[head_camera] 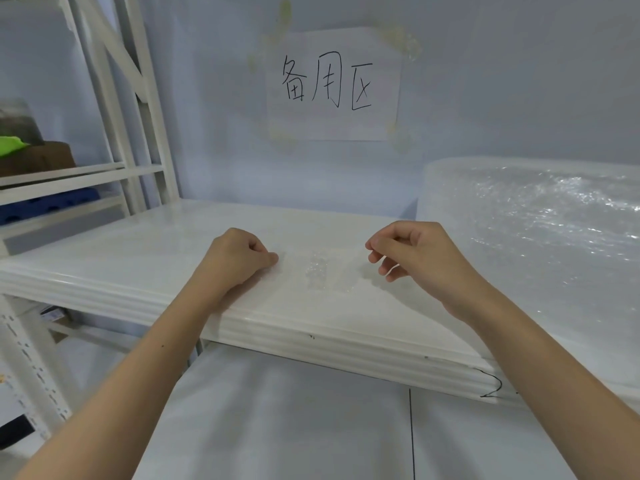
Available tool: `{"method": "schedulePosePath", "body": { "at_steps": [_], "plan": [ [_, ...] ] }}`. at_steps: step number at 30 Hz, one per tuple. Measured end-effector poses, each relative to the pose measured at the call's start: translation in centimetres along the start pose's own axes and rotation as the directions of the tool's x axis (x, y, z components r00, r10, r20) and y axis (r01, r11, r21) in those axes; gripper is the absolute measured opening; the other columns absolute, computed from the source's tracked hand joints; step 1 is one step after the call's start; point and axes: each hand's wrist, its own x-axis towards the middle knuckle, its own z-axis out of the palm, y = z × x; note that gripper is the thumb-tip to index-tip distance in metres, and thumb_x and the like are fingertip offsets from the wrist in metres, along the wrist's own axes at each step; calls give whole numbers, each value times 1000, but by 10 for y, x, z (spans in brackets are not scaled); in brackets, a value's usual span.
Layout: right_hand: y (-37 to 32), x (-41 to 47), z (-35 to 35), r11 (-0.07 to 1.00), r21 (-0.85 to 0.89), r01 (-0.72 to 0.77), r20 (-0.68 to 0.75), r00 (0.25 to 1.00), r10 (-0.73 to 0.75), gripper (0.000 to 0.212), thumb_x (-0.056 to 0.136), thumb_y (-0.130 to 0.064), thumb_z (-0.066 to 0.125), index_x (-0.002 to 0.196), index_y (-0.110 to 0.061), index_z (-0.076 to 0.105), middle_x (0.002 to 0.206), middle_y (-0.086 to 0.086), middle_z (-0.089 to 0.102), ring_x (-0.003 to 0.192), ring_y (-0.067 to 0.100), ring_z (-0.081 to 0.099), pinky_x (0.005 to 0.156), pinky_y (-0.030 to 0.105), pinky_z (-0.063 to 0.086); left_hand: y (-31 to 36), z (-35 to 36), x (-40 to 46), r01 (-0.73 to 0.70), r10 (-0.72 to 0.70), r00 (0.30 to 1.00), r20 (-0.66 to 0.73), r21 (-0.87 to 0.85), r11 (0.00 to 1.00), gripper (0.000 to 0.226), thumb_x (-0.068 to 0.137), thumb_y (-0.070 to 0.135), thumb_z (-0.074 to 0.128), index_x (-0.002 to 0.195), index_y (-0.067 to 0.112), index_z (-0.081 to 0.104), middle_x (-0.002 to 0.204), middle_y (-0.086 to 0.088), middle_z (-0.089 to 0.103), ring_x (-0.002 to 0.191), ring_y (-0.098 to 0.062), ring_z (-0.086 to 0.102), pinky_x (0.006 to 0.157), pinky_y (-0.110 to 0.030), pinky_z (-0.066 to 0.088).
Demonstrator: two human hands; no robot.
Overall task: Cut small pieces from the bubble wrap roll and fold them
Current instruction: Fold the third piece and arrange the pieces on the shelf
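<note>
A small clear piece of bubble wrap (pixel 317 271) lies on the white shelf (pixel 138 258), hard to see against it. My left hand (pixel 235 261) pinches its left edge between thumb and curled fingers, with the heel of the hand on the shelf. My right hand (pixel 412 254) hovers at the piece's right end with its fingers curled; thumb and forefinger pinch the right edge. The big bubble wrap roll (pixel 540 230) lies on the shelf to the right, close to my right forearm.
A paper sign (pixel 332 84) with handwritten characters is taped to the wall behind. White shelving uprights (pixel 138 109) stand at the left, holding a brown box (pixel 38 157) and a blue item (pixel 48 202). The shelf's front edge (pixel 311 334) runs under my forearms.
</note>
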Motion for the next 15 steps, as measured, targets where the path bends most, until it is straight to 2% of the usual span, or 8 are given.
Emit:
{"method": "schedulePosePath", "body": {
  "at_steps": [4,9,15],
  "plan": [
    [0,-1,0,1000,-8,12,-1,1000,-12,15,89,-12,61,79,-12,72,68,-4,71,58,12,62,59,25,53,1,2,0,9,-9,1000,11,13,1000,29,86,32,71,80,4,72,77,-5,69,63,-13,56,53,-23,41],
    [0,-2,-1,1000,-17,15,-3,1000,-16,15,90,-12,61,79,-12,73,68,-3,71,58,12,62,60,26,53,6,7,1,35,-34,999,21,-30,999,39,87,36,68,83,-2,70,69,-5,62,59,-17,51,53,-25,38],
    [0,-2,-2,1000,-21,16,-12,1000,-17,15,90,-12,61,80,-11,73,69,-3,71,59,13,62,59,26,53,1,-1,4,-6,5,1000,-9,-106,994,27,86,40,69,86,14,68,88,2,66,74,-13,58,61,-27,41]
  ]
}}
